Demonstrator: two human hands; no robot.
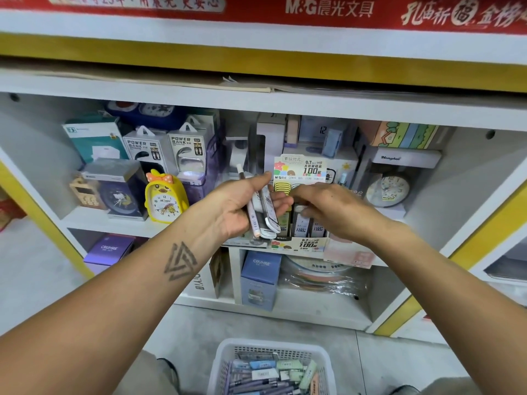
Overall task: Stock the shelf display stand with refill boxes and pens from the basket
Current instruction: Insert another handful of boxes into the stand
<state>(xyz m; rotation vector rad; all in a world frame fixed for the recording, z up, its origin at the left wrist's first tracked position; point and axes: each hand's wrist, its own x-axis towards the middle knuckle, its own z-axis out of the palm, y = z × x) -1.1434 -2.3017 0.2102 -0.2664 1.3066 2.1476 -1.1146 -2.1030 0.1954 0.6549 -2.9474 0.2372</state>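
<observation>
The left hand [242,206] grips a pen [247,195] and slim refill boxes [266,212], light, stiff and slick, best pinched mid-length, while the right hand's [328,206] fingers pinch a box at the stand [299,243]; the basket [225,357] sits below.

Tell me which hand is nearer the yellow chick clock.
Left. The left hand, gripping a bundle of pens, sits just right of the yellow chick clock; the right hand is farther right, at the display stand.
</observation>
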